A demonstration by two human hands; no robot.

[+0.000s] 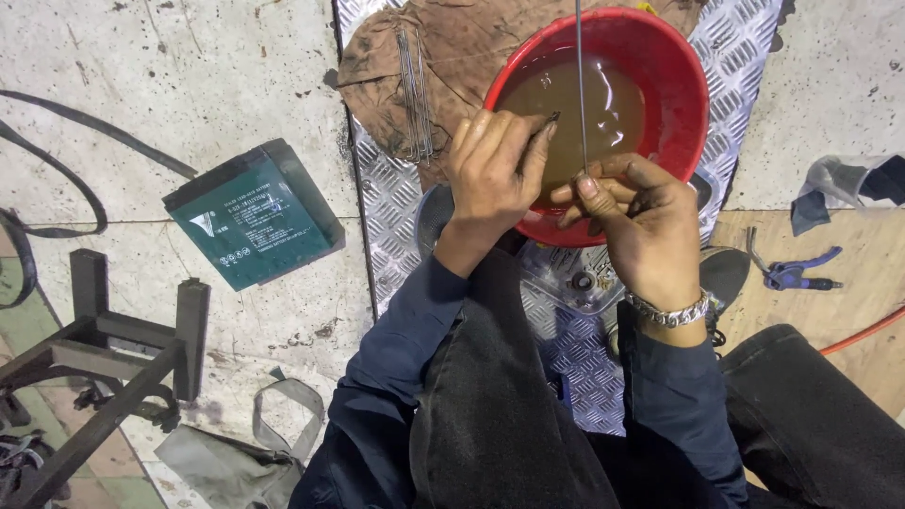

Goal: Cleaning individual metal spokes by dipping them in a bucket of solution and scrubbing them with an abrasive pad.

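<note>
My right hand point(633, 219) pinches the lower end of a long thin metal spoke point(580, 85) that stands nearly upright over a red basin point(686, 66) of murky brown water. My left hand point(494, 170) hovers at the basin's near rim, fingers closed on a small dark piece at the fingertips. A metal bracelet circles the right wrist. Both sleeves are dark blue. Several more thin spokes point(413, 94) lie on a brown rag point(443, 47) left of the basin.
The basin stands on a diamond-pattern metal plate point(386, 198). A green box-shaped battery point(250, 215) lies on the concrete at left, near a black cable point(66, 160) and a dark metal frame point(104, 349). Blue-handled pliers point(797, 271) and an orange hose point(863, 332) are at right.
</note>
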